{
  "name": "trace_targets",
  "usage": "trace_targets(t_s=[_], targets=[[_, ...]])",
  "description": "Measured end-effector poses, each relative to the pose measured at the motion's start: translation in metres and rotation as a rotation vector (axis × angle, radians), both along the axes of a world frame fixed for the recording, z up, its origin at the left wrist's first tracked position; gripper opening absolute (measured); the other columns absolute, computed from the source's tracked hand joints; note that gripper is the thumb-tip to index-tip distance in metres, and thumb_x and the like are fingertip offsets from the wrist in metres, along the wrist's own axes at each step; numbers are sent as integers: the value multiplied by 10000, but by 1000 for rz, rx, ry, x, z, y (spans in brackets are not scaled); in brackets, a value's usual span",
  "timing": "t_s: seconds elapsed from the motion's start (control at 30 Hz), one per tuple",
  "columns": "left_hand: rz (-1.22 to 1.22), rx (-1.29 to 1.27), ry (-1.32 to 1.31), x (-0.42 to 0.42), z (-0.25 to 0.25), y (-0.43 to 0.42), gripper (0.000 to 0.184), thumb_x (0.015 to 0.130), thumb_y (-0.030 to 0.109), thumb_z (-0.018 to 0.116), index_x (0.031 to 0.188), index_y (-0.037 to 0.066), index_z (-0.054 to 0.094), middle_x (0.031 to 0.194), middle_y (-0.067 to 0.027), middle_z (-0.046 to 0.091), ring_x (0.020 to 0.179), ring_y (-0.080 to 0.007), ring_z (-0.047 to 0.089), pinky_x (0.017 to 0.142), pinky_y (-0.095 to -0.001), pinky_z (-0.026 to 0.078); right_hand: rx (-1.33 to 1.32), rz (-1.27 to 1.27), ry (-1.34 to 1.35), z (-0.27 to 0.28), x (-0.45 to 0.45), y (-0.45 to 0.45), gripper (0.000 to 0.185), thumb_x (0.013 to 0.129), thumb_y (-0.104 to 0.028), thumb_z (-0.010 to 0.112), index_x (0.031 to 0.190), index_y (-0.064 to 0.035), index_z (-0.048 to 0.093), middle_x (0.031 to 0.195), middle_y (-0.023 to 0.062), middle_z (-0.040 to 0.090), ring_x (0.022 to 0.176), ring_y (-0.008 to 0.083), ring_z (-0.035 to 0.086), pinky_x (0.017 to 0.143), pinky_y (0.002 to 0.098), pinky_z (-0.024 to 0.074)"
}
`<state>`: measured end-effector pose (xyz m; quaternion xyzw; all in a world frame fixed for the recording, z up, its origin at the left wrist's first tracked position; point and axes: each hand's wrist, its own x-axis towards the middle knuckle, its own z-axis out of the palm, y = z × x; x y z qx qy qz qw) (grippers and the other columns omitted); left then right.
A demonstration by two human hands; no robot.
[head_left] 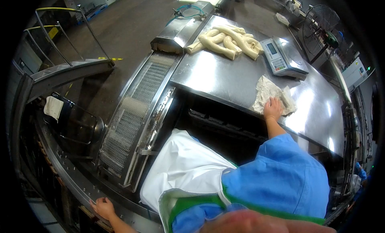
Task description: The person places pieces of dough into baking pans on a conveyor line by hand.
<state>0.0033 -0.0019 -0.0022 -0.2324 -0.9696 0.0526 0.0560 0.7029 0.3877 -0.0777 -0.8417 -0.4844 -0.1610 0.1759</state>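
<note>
My right hand (273,108) lies on a crumpled off-white cloth (269,90) on the steel table (200,72). Its fingers are stretched out over the cloth, with no grip visible. Low on the left, my left hand (103,208) is at a curved metal rail (76,185); its fingers are loosely bent and apart, and it holds nothing that I can see. Beyond the cloth stands a digital scale (282,58) with a display and keypad. A pile of thick, pale yellow dough-like rolls (228,40) lies to the scale's left.
A wire-mesh conveyor belt (138,108) runs along the table's left side, under a metal hood (182,30). Steps with a handrail (66,9) and a chair (80,124) stand at left. A large fan (321,26) is at the far right. Another person's blue-gloved hand (359,169) shows at the right edge.
</note>
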Motion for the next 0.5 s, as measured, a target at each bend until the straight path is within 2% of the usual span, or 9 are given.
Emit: trace_targets(t_s=[0.13, 0.5], targets=[[-12, 9, 5, -4, -4, -3, 130, 755, 164, 688, 857, 83, 696, 1085, -35, 635, 1340, -283, 300, 1047, -414, 323, -63, -27, 6, 9, -6, -2, 379, 849, -345, 505, 1201, -232, 590, 1354, 19, 488, 1291, 226, 389, 1038, 453, 280], [-55, 44, 43, -9, -12, -9, 130, 740, 157, 680, 839, 74, 694, 1059, -44, 643, 1318, -304, 324, 1038, -410, 326, -53, -34, 26, 7, -6, -2, 380, 852, -348, 497, 1204, -237, 587, 1357, 13, 485, 1292, 231, 387, 1046, 471, 270]])
